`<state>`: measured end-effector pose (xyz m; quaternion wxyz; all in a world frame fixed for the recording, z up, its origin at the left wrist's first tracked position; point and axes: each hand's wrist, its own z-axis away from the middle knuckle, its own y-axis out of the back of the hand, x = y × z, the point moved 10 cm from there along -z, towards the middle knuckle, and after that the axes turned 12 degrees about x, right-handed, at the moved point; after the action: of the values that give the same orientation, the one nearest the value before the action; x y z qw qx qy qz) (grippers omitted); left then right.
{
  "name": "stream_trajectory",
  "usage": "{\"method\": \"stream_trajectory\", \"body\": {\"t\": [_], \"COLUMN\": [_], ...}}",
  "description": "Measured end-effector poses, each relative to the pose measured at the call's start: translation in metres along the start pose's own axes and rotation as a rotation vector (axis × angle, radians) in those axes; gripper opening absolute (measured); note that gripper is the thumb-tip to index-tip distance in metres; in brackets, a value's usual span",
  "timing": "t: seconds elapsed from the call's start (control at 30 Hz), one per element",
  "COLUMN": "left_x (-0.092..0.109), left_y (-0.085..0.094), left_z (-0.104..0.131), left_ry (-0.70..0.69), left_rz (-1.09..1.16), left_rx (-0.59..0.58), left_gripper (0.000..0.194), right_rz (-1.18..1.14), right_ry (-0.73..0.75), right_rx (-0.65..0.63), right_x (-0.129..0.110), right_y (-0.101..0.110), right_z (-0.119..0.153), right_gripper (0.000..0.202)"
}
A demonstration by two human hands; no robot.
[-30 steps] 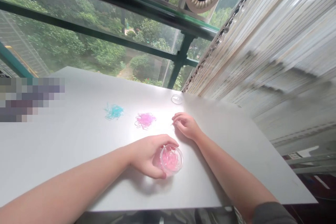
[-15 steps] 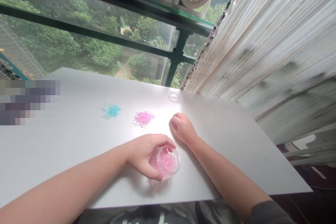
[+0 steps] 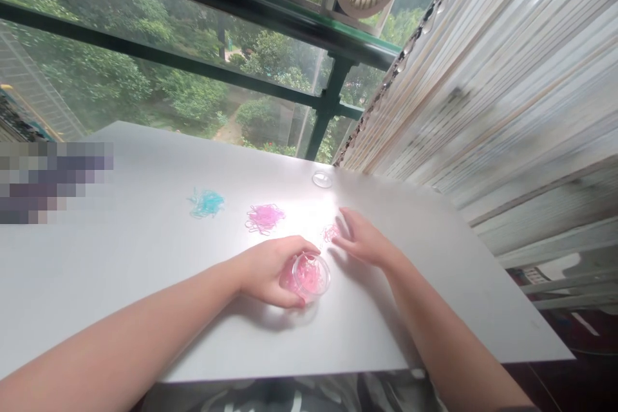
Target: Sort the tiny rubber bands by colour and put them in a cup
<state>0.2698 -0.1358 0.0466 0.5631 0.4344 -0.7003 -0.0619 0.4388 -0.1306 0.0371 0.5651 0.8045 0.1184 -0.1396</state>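
Observation:
My left hand [image 3: 273, 270] grips a clear round tub [image 3: 311, 275] by its side, thumb near and fingers behind. Pink loops like small rubber bands [image 3: 309, 273] fill part of the tub, its mouth tilted toward me. Beside a small loose pile of pink bands [image 3: 330, 233] is my right hand [image 3: 362, 237], fingers apart and nothing seen in them. Farther left lie a pile of purplish-pink bands [image 3: 264, 217] and a pile of turquoise bands [image 3: 206, 203]. A clear round lid [image 3: 322, 179] rests near the table's back edge.
All of this is on a white table [image 3: 120, 238] standing by a window with a dark green rail [image 3: 193, 67]. A striped curtain [image 3: 483, 90] hangs along the right side. A blurred patch covers the table's left end.
My right hand has opened and drawn back to the right, uncovering a small pile of pink bands on the table. My left hand and the tub have moved slightly away from me.

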Motion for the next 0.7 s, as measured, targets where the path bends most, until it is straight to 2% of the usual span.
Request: {"method": "stream_trajectory", "body": {"t": [0.1,0.27,0.4,0.57,0.7], "left_x": [-0.001,-0.004,-0.001,-0.002,0.001], "left_y": [0.000,-0.001,0.000,0.000,0.000], "left_z": [0.000,0.000,-0.001,0.000,-0.001], "left_ry": [0.015,0.060,0.039,0.045,0.023], "left_rz": [-0.001,-0.017,0.005,0.001,0.017], "left_rx": [-0.005,-0.026,-0.014,-0.004,-0.005], "left_gripper": [0.067,0.065,0.065,0.066,0.065], "right_rz": [0.043,-0.007,-0.039,0.049,0.125], "right_ry": [0.105,0.226,0.302,0.447,0.535], "right_rx": [-0.117,-0.035,-0.068,-0.227,-0.227], "right_x": [-0.024,-0.058,-0.071,-0.079,-0.081], "right_y": [-0.018,-0.017,-0.010,-0.011,-0.014], "right_z": [0.014,0.022,0.025,0.036,0.044], "right_gripper": [0.076,0.057,0.030,0.038,0.030]}}
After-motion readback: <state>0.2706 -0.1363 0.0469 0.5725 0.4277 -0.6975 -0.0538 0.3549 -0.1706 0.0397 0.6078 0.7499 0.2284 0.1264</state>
